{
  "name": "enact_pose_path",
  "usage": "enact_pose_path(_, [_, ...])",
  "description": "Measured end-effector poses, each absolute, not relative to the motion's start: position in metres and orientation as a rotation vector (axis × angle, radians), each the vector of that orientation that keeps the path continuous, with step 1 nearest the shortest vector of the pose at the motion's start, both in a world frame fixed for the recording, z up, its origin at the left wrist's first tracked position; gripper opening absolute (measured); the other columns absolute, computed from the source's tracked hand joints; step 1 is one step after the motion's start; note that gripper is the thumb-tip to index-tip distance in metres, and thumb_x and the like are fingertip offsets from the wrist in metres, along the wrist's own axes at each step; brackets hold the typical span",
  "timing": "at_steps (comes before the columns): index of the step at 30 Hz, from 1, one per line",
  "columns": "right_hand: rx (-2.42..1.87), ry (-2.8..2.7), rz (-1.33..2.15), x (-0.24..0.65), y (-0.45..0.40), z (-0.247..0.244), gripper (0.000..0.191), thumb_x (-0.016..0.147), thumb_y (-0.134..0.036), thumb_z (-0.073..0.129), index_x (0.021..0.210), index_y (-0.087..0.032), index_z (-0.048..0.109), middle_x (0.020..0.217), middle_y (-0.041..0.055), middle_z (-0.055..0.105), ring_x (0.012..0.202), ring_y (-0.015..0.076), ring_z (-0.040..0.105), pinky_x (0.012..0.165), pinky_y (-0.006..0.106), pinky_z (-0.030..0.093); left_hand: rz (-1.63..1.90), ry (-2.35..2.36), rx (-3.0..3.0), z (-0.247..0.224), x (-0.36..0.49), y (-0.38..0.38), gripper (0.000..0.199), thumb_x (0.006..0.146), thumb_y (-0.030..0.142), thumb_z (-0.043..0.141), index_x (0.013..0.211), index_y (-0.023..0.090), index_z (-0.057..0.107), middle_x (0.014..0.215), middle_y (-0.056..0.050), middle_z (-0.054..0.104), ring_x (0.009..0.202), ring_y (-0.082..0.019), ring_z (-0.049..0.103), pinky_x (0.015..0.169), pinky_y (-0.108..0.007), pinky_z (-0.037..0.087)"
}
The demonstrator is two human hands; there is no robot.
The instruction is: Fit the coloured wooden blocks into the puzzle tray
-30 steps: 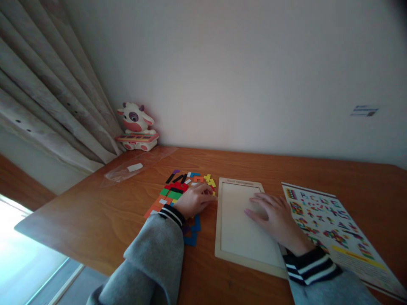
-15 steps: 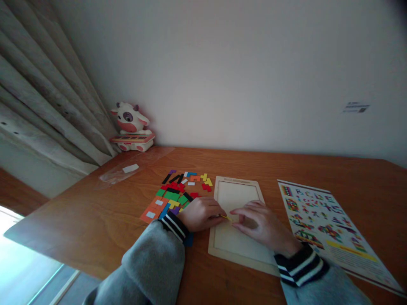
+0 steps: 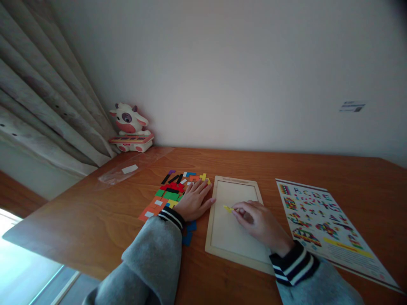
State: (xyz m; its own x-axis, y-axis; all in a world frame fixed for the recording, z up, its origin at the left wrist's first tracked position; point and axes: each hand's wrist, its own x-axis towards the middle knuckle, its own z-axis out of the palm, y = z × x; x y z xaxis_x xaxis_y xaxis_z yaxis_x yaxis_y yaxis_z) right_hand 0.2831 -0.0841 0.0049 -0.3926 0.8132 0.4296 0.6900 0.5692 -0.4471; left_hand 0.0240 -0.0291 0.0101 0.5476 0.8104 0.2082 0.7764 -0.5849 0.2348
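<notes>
My right hand pinches a small yellow piece over the middle of a pale wooden tray with a raised rim. To the left of the tray, my left hand lies palm down with its fingers spread over the pile of colored flat pieces. Its fingertips are near the yellow pieces at the pile's back right, and it hides part of the pile. Blue pieces show below my left wrist.
A printed pattern sheet lies right of the tray. At the back left stand a cow toy with a keyboard and a clear plastic bag with a white label. A wall rises behind the wooden table.
My left hand has let go of the yellow piece and moved left and back onto the pile, its fingers opening. My right hand still has the yellow piece over the tray.
</notes>
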Motion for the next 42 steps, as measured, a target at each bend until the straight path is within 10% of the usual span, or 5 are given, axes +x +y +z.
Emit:
enact_pose_path(16, [-1.172, -2.195, 0.285, 0.284, -0.085, 0.003, 0.012, 0.092, -0.023, 0.057, 0.098, -0.023, 0.068, 0.081, 0.0021, 0.070, 0.076, 0.0186, 0.066, 0.073, 0.034, 0.051, 0.560, 1.476, 2.733, 0.011, 0.017, -0.019, 0.026, 0.096, 0.037, 0.055, 0.111, 0.019, 0.067, 0.111, -0.010, 0.068, 0.105, -0.025, 0.064, 0.098, -0.039, 0.051])
enact_pose_path(42, [-1.064, -2.373, 0.526, 0.277, -0.092, 0.015, 0.015, 0.090, -0.030, 0.067, 0.103, -0.028, 0.075, 0.105, 0.0057, 0.065, 0.100, 0.0209, 0.060, 0.090, 0.038, 0.049, 0.590, 1.398, 2.755, 0.011, 0.017, -0.021, 0.031, 0.095, 0.036, 0.055, 0.119, 0.021, 0.068, 0.127, -0.009, 0.065, 0.117, -0.026, 0.060, 0.105, -0.042, 0.047])
